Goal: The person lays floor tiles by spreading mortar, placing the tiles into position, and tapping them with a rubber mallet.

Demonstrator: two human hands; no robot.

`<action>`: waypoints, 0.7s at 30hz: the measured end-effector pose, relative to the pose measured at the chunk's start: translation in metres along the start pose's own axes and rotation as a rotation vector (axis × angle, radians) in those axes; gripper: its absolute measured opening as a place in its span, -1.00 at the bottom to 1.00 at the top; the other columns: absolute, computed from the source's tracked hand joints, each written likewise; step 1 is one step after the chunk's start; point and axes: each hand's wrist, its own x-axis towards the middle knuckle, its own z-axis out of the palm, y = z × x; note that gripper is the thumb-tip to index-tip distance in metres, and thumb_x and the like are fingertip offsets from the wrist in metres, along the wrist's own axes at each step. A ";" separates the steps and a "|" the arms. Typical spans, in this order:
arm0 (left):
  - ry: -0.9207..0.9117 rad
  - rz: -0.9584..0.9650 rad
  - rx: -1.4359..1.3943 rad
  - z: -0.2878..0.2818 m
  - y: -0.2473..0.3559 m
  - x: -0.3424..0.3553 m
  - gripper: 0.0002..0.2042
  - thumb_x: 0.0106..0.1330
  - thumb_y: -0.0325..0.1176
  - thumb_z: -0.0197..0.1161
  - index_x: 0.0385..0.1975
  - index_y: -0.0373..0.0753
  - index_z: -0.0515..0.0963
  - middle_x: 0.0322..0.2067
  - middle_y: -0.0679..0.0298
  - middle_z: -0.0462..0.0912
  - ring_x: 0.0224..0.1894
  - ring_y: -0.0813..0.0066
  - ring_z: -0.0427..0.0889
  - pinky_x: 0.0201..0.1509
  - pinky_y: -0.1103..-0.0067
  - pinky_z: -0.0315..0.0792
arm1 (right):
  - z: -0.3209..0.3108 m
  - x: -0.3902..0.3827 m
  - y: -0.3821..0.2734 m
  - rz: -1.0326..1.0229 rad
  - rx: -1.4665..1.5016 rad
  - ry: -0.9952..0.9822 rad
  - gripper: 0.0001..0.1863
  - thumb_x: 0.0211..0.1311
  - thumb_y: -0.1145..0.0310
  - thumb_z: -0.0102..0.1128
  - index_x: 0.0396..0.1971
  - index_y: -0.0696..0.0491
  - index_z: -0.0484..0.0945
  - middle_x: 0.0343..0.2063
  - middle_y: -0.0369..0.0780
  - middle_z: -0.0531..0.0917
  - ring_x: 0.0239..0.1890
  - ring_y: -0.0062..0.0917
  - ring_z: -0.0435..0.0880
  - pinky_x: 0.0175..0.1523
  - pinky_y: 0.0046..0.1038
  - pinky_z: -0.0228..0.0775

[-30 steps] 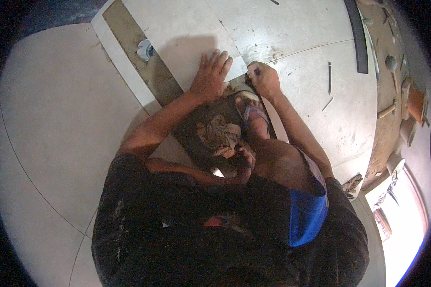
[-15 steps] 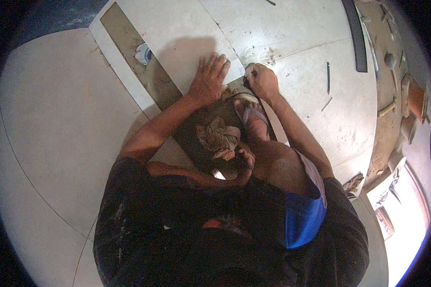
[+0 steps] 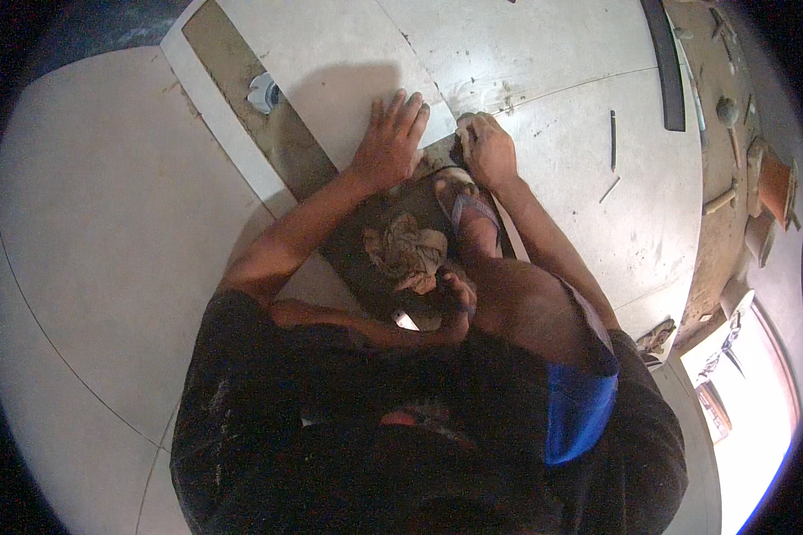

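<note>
I squat over a tiled floor. My left hand (image 3: 389,143) lies flat, fingers spread, on the near corner of a large pale floor tile (image 3: 348,62). My right hand (image 3: 488,147) is closed around a small dark tool whose tip touches the tile's corner edge; the tool is mostly hidden in the fist. Below both hands is a dark strip of bare mortar bed (image 3: 366,241). A crumpled brown rag (image 3: 409,250) lies on it, beside my sandalled foot (image 3: 473,218).
A white pipe stub (image 3: 263,92) sticks out of the mortar strip at upper left. Thin sticks (image 3: 612,138) lie on the tiles to the right. A long dark bar (image 3: 669,62) and tools and rubble (image 3: 758,178) line the right edge. Bright doorway (image 3: 758,392) at lower right.
Both hands stay on the tile corner; the right hand has shifted slightly up along the tile edge. The view has moved a little.
</note>
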 end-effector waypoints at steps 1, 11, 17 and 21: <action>-0.004 0.000 0.005 0.000 0.000 0.000 -0.21 0.17 -0.13 0.34 0.36 -0.38 0.23 0.41 -0.09 0.13 0.47 -0.17 0.05 0.45 -0.15 -0.01 | 0.000 0.000 0.000 0.013 -0.012 -0.011 -0.82 0.32 0.30 0.16 -0.21 0.06 0.59 -0.20 -0.04 0.63 -0.19 -0.03 0.65 -0.08 -0.12 0.53; -0.007 0.008 -0.007 0.002 -0.001 0.001 -0.23 0.20 -0.12 0.30 0.38 -0.37 0.21 0.41 -0.07 0.11 0.48 -0.15 0.02 0.47 -0.11 -0.02 | -0.003 -0.006 -0.002 0.041 0.036 0.012 -0.79 0.15 0.34 0.27 -0.23 0.07 0.59 -0.24 -0.05 0.64 -0.19 -0.08 0.66 -0.07 -0.14 0.53; -0.025 0.004 0.008 -0.001 0.001 0.001 -0.23 0.22 -0.12 0.29 0.39 -0.38 0.19 0.42 -0.07 0.10 0.48 -0.16 0.01 0.49 -0.09 -0.04 | -0.002 -0.005 -0.003 0.046 0.003 0.009 -0.79 0.12 0.34 0.25 -0.24 0.06 0.59 -0.27 -0.07 0.65 -0.19 -0.11 0.66 -0.07 -0.14 0.53; -0.047 0.014 0.060 0.001 0.001 0.001 -0.24 0.25 -0.11 0.26 0.39 -0.38 0.18 0.42 -0.08 0.09 0.49 -0.16 0.00 0.49 -0.09 -0.05 | -0.003 -0.004 -0.004 0.060 -0.032 -0.011 -0.81 0.12 0.34 0.24 -0.27 0.05 0.59 -0.27 -0.07 0.65 -0.19 -0.12 0.66 -0.07 -0.13 0.54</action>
